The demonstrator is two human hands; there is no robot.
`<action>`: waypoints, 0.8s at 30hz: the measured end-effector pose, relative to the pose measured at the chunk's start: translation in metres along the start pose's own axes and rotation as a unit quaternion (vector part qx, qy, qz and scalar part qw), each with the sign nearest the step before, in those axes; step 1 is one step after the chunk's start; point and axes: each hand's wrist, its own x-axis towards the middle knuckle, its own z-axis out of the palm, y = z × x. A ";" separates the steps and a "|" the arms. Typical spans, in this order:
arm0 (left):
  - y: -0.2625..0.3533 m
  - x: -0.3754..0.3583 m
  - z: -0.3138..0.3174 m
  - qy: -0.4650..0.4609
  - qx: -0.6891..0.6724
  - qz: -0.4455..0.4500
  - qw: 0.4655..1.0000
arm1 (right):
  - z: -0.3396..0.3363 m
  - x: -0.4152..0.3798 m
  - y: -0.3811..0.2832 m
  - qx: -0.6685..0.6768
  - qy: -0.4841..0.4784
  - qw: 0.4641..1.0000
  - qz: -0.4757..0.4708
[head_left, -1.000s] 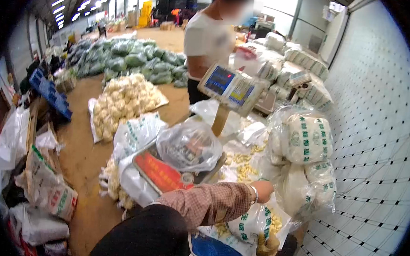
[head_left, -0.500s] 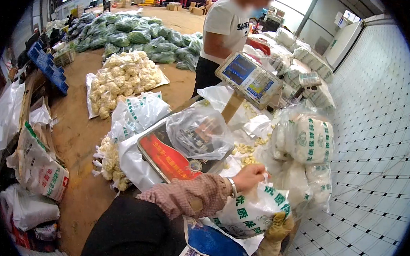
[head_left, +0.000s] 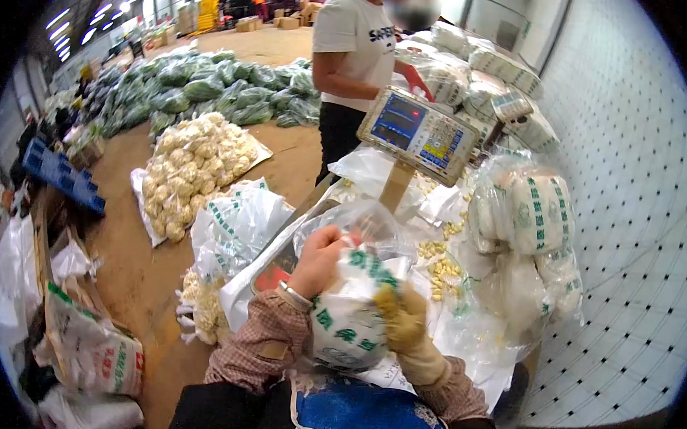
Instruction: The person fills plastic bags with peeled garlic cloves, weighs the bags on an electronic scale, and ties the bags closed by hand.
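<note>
My left hand point(head_left: 318, 262), bare with a metal bracelet at the wrist, grips the gathered top of a white plastic bag point(head_left: 346, 333) with green printing. On the bag's right side my right hand point(head_left: 401, 319), in a yellowish glove, has its fingers closed against the plastic. The bag hangs upright in front of my body. Behind it a clear plastic bag point(head_left: 359, 222) lies over the scale's platform, whose red surface shows only in part. The scale's display point(head_left: 417, 136) stands beyond, on a post.
Small pale pieces point(head_left: 442, 269) lie scattered on the table at right, beside stacked filled bags point(head_left: 540, 215). A person point(head_left: 353, 58) in a white shirt stands behind the display. On the floor are a pile of bagged pale produce point(head_left: 197, 166) and green bags point(head_left: 233, 90).
Both hands and the printed bag have moved left, in front of the scale platform. The bag now hangs more upright. The view has shifted, and the other person's arm reaches toward the stacked bags.
</note>
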 end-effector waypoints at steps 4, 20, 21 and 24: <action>0.001 0.008 -0.020 0.001 -0.090 -0.064 0.994 | 0.025 0.030 0.010 -0.067 -0.042 0.995 -0.064; -0.003 0.030 -0.018 -0.249 0.390 0.110 0.879 | -0.064 0.096 0.029 -0.392 -0.098 0.909 -0.105; -0.003 0.032 -0.017 -0.250 0.392 0.105 0.879 | -0.077 0.104 0.041 -0.433 -0.018 0.900 -0.044; -0.018 0.045 -0.021 -0.234 0.407 0.086 0.879 | -0.096 0.104 0.123 -0.446 0.047 0.889 0.090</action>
